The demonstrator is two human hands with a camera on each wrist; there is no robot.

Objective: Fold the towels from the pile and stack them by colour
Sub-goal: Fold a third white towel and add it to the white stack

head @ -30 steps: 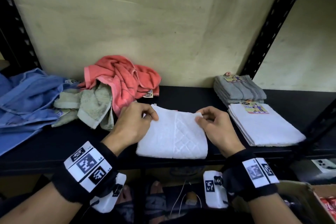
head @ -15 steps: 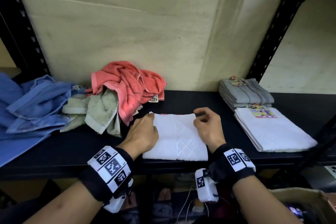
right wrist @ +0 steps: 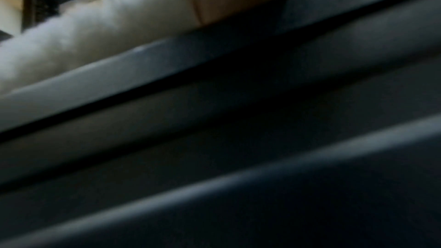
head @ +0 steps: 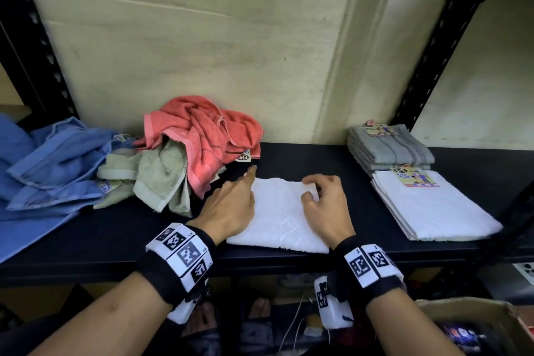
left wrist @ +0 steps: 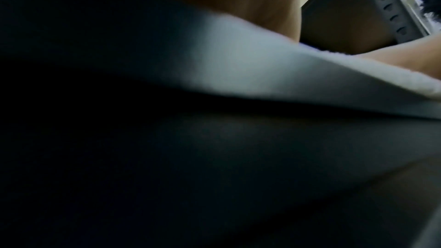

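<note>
Resting on a black shelf [head: 361, 159], a folded white towel [head: 281, 220] lies flat between two hands, near the front edge. The left hand [head: 231, 208] lies on its left edge with fingers straight, the forefinger pointing past the far corner, holding nothing. The right hand [head: 325, 205] sits on its right side, fingers loosely bent and touching the cloth near the far edge, gripping nothing. A white stack [head: 430, 208] lies to the right of the towel, apart from it, with a grey stack [head: 390, 147] just behind that. The right hand is nearer the white stack, so the towel would most likely travel rightward to it. The towel's long axis runs from front to back. To the left lies the unfolded pile: a pink towel [head: 205, 136], a green towel [head: 159, 173], and blue cloth [head: 52, 170] cut off by the frame. Both wrist views are dark and blurred, showing only white cloth and the shelf edge.
</note>
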